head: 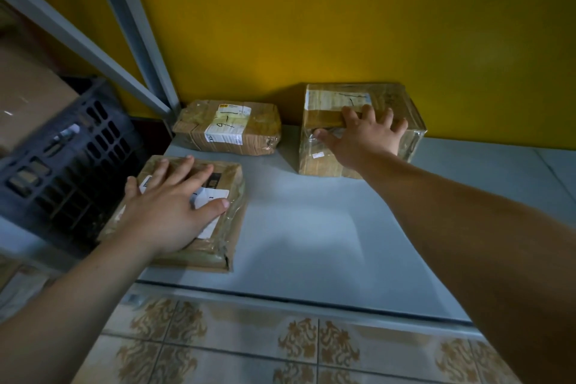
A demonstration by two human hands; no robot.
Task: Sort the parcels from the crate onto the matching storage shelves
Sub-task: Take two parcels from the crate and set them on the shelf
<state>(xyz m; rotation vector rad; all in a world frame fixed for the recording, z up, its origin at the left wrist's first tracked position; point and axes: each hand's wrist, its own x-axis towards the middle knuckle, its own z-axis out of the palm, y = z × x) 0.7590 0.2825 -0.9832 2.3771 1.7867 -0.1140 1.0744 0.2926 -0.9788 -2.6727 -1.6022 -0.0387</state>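
- Yellow wall (pixel 343 25) stands behind a pale grey shelf (pixel 311 227) with patterned floor tiles (pixel 280 352) below its front edge. All three parcels we see already lie on this shelf.
- At far left a black slotted crate (pixel 71 159) sits beside the shelf, just past a grey metal post (pixel 137 50). We cannot tell what it holds.
- Nearest the crate, a flat parcel (pixel 215 246) lies at the shelf's front left. Our left hand (pixel 171 206) rests flat on top with fingers straight and spread, gripping nothing. The parcel looks thin and light, and its glossy tape wrap is probably slippery. We would slide it under the palm or pinch it by its long edges. The torn front corner looks weak.
- Its white label is mostly covered by our hand, and only a stroke like a "1" shows.
- Behind it, against the wall, a small parcel (pixel 227 126) sits untouched. It looks crumpled and a little soft, so we would take it by its two short ends.
- Its label has a yellow strip and handwritten marks, perhaps a "9" and a "1". The print is too small to read.
- To the right, a taller box (pixel 314 162) stands against the wall. Our right hand (pixel 364 137) lies on top with fingers spread, pressing rather than clasping. We judge it the stiffest and heaviest of the three. The film is slick, so we would hold it by opposite sides.
- Its top label carries a handwritten stroke we cannot read.
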